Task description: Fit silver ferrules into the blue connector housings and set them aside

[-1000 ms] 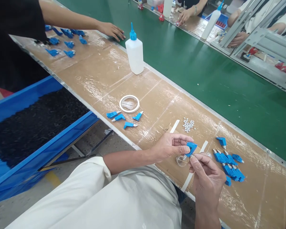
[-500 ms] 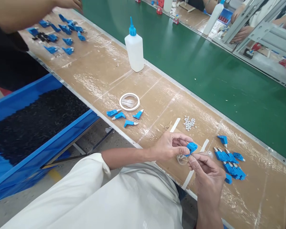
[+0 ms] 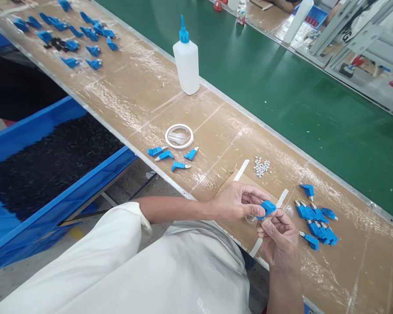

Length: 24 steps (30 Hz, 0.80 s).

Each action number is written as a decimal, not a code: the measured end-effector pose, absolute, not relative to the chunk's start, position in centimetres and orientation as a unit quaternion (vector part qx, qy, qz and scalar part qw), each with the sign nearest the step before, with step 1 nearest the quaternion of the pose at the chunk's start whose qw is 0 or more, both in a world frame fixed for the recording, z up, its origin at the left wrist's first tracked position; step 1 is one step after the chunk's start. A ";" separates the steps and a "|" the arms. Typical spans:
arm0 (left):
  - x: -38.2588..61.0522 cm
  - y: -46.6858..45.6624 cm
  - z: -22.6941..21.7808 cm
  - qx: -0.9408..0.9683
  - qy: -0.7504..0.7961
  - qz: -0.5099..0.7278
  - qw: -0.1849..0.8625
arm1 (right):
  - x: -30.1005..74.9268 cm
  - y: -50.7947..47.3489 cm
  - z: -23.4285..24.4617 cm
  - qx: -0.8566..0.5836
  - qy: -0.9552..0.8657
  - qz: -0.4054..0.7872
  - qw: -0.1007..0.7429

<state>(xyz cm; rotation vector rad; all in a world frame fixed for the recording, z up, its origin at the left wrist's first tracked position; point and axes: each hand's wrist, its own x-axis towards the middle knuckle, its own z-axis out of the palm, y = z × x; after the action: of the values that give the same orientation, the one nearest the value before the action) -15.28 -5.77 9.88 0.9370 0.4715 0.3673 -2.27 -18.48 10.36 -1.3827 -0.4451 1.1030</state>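
Between the thumb and fingers of my left hand [image 3: 240,203] is a small angular blue plastic part [image 3: 267,208]. My right hand [image 3: 280,235] is closed in a pinch against the part's lower right end. Whether a thin stick is still in those right fingers is hidden. Behind my left fingertips, a small round clear dish [image 3: 249,219] is partly covered. Just right of my right hand lies a cluster of similar blue parts [image 3: 317,220] with pale tips. Small whitish pieces [image 3: 262,167] form a loose pile beyond my hands.
A white squeeze bottle [image 3: 186,65] with a blue nozzle stands by the green belt [image 3: 236,65]. A tape roll [image 3: 179,136] and several blue parts [image 3: 178,166] lie to the left. Below the table edge is a blue bin [image 3: 118,159] of black pieces.
My right fingers have moved up against the blue part; the thin stick seen in them before no longer shows. The blue part shifted slightly right. A co-worker's arm has left the upper left.
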 end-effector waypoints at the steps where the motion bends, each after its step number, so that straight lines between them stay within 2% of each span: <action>1: -15.3 -5.8 9.9 0.447 0.227 0.174 0.847 | -2.3 -18.5 10.2 -0.599 -0.193 0.476 0.614; 19: -14.3 -4.8 11.2 0.438 0.218 0.171 0.855 | -1.3 -17.7 10.4 -0.584 -0.188 0.475 0.631; 24: -12.3 -3.1 10.4 0.446 0.222 0.185 0.847 | 0.7 -20.7 11.3 -0.624 -0.192 0.407 0.639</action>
<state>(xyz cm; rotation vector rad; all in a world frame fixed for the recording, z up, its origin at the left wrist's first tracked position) -12.28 -3.15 10.41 0.9401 0.4675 0.3897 0.68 -20.71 11.26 -1.4237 -0.4380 0.9284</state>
